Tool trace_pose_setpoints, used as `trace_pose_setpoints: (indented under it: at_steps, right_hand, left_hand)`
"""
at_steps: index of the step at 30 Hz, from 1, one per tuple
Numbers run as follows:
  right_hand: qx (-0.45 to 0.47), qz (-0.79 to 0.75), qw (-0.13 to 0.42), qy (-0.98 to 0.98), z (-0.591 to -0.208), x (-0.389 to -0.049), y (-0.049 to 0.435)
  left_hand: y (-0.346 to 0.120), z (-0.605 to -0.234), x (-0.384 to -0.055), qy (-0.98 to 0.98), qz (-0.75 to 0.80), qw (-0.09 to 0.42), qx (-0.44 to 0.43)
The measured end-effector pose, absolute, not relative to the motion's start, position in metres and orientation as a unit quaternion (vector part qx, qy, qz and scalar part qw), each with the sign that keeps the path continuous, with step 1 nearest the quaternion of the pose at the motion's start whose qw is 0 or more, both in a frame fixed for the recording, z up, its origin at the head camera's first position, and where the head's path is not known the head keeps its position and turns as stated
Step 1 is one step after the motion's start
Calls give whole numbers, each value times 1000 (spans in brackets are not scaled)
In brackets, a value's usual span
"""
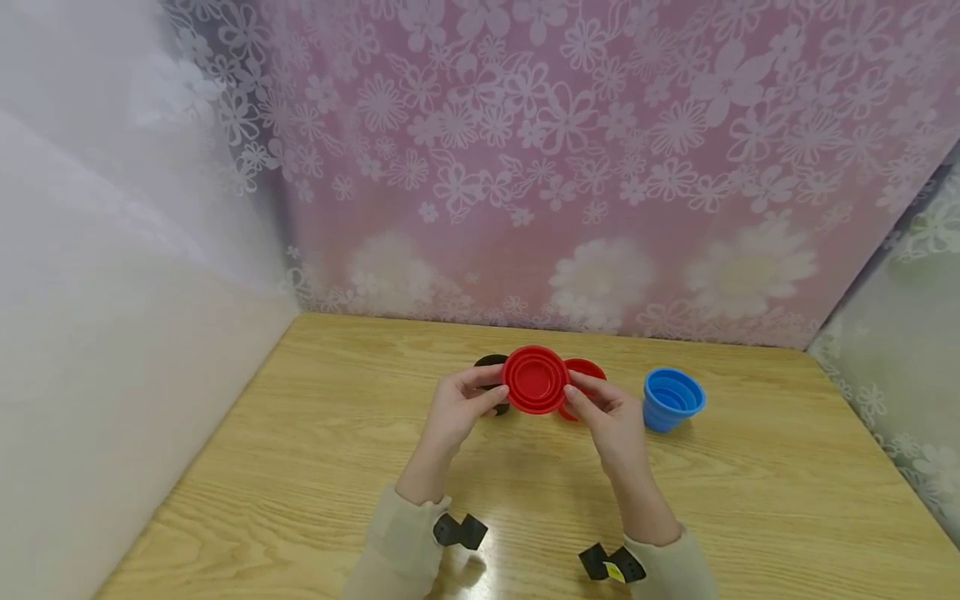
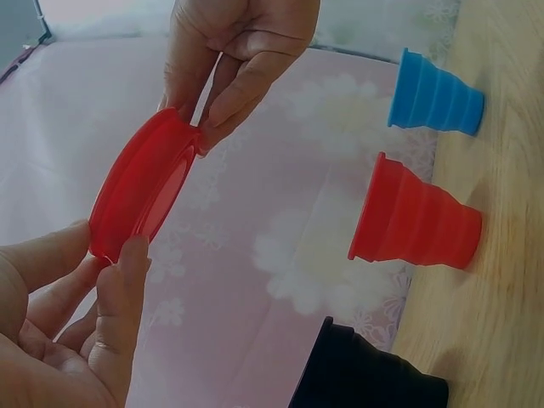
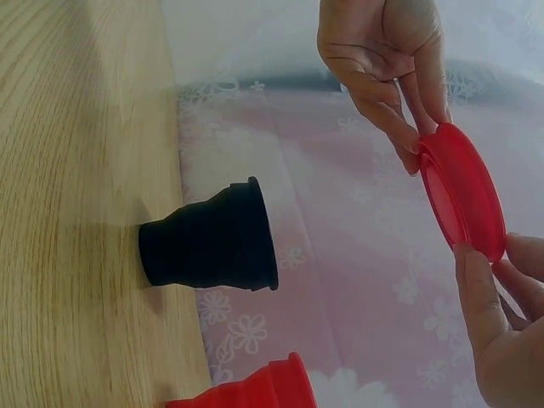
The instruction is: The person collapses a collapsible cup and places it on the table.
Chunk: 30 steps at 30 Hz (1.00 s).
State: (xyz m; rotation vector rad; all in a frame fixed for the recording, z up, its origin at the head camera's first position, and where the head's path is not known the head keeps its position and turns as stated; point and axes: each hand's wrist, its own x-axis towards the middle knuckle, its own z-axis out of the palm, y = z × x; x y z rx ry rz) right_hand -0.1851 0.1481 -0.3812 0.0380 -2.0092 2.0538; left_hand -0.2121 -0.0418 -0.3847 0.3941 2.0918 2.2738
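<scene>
Wood-grained table [image 1: 300, 492] backed by a pink backdrop [image 1: 525, 200] printed with white flowers. On it, from left to right, are stood a black cup [image 3: 208, 242], a red upright cup [image 2: 416, 212] and a blue cup [image 1: 671, 404], all ring-stepped, mouths up. Flattened red cup [image 1: 535, 380] held clear of the table, in front of the black and red upright ones, its ringed face tilted toward the head camera. Opposite edges are pinched between thumb and fingers by the left grip [image 1: 461, 408] and right grip [image 1: 615, 421]. Material judged to be silicone or similar: light, soft in the folds, firmer at the rim, little risk of breakage. Some drag at the fingertips is expected rather than slip. Best hold judged to be at the rim, on opposite sides; the thin folded walls may give if pressed.
</scene>
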Motion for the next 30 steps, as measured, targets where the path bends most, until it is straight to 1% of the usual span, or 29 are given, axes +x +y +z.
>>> trace_pose_setpoints:
  at_steps: [4,8,9,12,15,16,22,30]
  right_hand:
    - [19,718,130,-683,-386,-188,148]
    - [37,724,139,-675,-392,-191,146]
    - [59,733,138,-663,-408,-200,151]
    - [61,725,136,-672,-410,-202,148]
    - [49,719,116,-683,-410,-205,144]
    - [27,711,108,-694,-395,-198,138]
    - [12,720,57,-692,-395,-203,123]
    - [25,724,24,-689,-404,-214,98]
  left_hand:
    - [-43,-388,-213,674,727,12,127]
    - [-45,-391,-215,674,727,16,128]
    - [-46,-392,-216,674,728,18,127]
    - [-50,-393,-217,677,726,25,115]
    - [-55,-395,-218,684,722,28,100]
    - [-57,-396,-218,688,719,26,97]
    - [-72,-401,-220,712,697,17,79]
    - [-100,-415,-223,721,690,4,61]
